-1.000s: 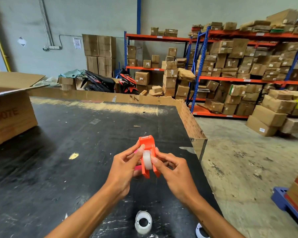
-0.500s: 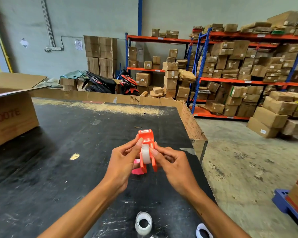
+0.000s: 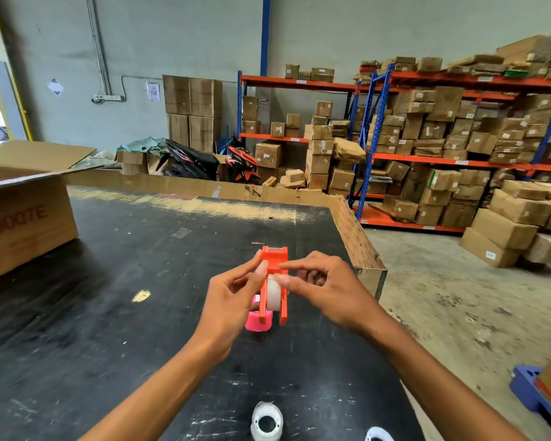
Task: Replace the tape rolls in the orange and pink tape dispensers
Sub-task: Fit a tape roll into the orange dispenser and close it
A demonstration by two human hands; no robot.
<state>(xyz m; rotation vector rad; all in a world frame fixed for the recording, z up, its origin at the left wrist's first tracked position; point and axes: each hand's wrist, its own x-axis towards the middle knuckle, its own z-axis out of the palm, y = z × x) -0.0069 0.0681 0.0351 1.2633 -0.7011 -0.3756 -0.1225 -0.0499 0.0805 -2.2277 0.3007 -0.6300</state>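
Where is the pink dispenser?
In the head view, the pink dispenser sits on the black table, mostly hidden behind the orange dispenser that both hands hold, just under the left hand.

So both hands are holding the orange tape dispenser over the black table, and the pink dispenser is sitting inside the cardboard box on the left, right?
Not quite. The head view shows the pink dispenser on the black table, just behind the orange tape dispenser, not inside the cardboard box. The rest holds: the left hand and right hand both hold the orange one.
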